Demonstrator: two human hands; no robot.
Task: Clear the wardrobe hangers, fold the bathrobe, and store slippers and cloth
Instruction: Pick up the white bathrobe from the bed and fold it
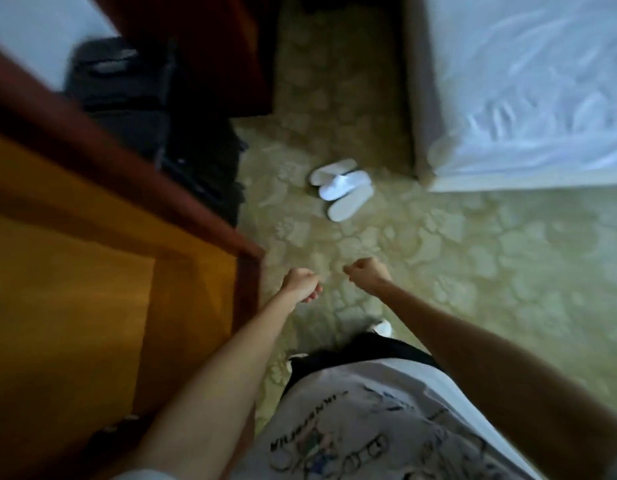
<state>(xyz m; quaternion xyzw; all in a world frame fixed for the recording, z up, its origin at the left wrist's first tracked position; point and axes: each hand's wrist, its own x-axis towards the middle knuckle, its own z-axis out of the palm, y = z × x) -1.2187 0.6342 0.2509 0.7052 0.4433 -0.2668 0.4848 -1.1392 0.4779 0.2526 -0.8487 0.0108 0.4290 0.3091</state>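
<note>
Floor (456,271): a pale green carpet with a stone-like pattern fills the middle and right of my view, running from near my feet to the far wall.
Wardrobe door (92,271): a wide panel of orange-brown wood with a dark red-brown edge takes up the left side, its corner ending just left of my left hand.
Bed (542,98): at the far right, covered in rumpled white bedding, with its near corner coming down toward the slippers.
Dark bag (127,98): a black, blurred shape sits at the far left, beyond the wardrobe door; I cannot tell exactly what it is.
My shirt (352,427): white with printed drawings, at the near bottom edge, with dark trousers just beyond it.
Slippers (341,188): a pair of white slippers lies on the carpet in the middle distance, the two overlapping one another, near the bed corner and well apart from both hands.
Left hand (302,284): stretched out low over the carpet, fingers curled in loosely, with nothing in it.
Right hand (367,273): just right of the left one and not touching it, curled into a fist, also gripping nothing.
</note>
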